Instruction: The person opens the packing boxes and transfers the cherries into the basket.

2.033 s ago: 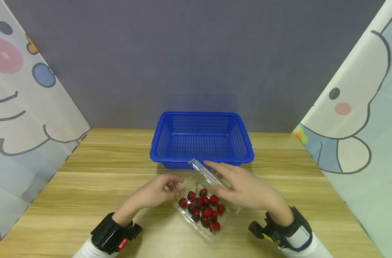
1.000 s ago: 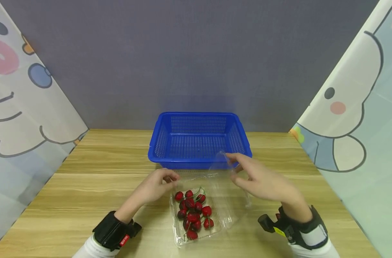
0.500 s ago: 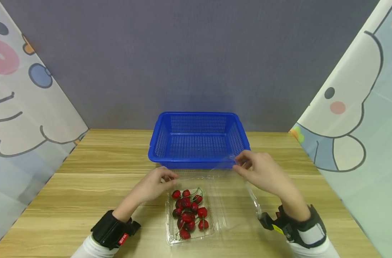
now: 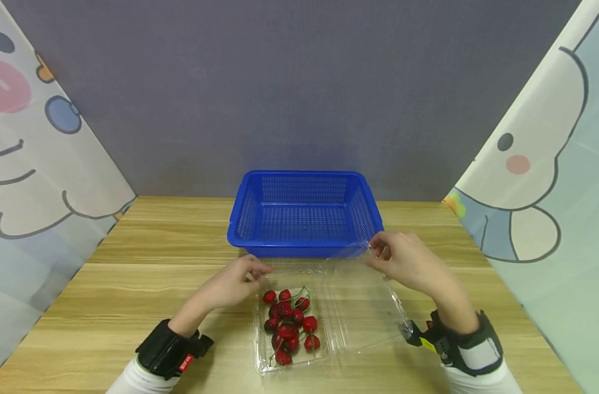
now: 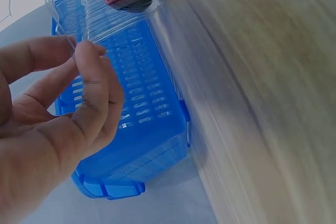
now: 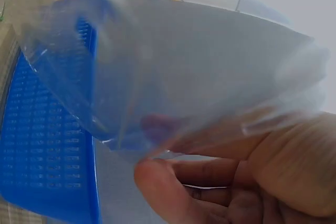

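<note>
A clear plastic clamshell box (image 4: 299, 365) lies unfolded on the table, with several red cherries (image 4: 286, 331) in its base. My left hand (image 4: 232, 282) pinches the rim at the base's far left corner; the left wrist view shows thumb and forefinger meeting on the thin edge. On the other side, my right hand (image 4: 407, 262) pinches the far corner of the transparent lid (image 4: 363, 306), which is swung out to the right and tilted up. Seen from the right wrist, the lid (image 6: 210, 72) spreads across most of the picture, with the thumb on one face and a finger behind it.
Behind the box stands a blue perforated basket (image 4: 306, 243), with nothing in it. A grey wall (image 4: 299, 98) rises at the table's back edge. Cartoon-printed panels (image 4: 525, 164) flank the wooden table (image 4: 171, 246) on both sides.
The lid has swung away to the right, led by my right hand, uncovering the cherries. The base has turned straighter and shifted left. My left hand has taken hold of its corner.
</note>
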A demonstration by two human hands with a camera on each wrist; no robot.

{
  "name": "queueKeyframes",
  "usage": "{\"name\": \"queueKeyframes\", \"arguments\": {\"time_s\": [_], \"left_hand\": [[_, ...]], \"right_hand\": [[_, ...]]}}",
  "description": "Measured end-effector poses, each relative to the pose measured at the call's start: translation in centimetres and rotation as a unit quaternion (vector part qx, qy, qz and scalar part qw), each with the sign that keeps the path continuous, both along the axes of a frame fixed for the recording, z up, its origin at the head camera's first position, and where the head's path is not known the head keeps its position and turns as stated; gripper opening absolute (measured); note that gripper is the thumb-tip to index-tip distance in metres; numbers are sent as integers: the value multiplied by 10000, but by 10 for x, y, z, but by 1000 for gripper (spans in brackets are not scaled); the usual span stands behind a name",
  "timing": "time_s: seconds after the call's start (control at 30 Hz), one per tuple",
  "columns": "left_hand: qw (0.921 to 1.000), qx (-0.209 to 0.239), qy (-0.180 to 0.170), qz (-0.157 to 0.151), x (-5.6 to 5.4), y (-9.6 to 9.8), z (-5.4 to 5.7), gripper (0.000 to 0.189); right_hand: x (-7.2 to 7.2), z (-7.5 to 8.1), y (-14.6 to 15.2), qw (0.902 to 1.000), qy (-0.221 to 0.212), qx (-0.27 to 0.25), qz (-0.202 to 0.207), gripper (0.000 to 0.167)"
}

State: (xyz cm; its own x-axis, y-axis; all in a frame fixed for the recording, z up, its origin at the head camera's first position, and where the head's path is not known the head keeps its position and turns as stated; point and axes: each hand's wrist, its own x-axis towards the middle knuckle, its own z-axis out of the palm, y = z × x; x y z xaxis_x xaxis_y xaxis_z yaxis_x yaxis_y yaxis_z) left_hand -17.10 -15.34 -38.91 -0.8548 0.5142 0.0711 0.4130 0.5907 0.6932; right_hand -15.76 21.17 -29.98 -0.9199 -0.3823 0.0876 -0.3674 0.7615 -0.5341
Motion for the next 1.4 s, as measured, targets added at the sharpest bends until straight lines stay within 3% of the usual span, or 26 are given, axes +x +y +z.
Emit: {"name": "queueKeyframes", "arguments": {"time_s": [0.27, 0.83, 1.03, 1.2, 1.4], "left_hand": [[9999, 89, -46, 24, 0, -2, 4, 33], [9991, 168, -117, 363, -7, -3, 7, 26], [9990, 242, -123, 354, -7, -4, 4, 26], [9990, 246, -117, 362, -7, -4, 3, 26], [9993, 139, 2, 349, -7, -2, 2, 25]], "right_hand": [[-3, -4, 2, 9992, -259, -116, 298, 50], [-11, -9, 13, 9968, -319, 268, 680, 47], [-12, -12, 14, 9950, -621, 525, 579, 43], [-11, -16, 15, 9903, -1106, 651, 540, 49], [-14, -24, 15, 9863, -1395, 708, 518, 53]]}}
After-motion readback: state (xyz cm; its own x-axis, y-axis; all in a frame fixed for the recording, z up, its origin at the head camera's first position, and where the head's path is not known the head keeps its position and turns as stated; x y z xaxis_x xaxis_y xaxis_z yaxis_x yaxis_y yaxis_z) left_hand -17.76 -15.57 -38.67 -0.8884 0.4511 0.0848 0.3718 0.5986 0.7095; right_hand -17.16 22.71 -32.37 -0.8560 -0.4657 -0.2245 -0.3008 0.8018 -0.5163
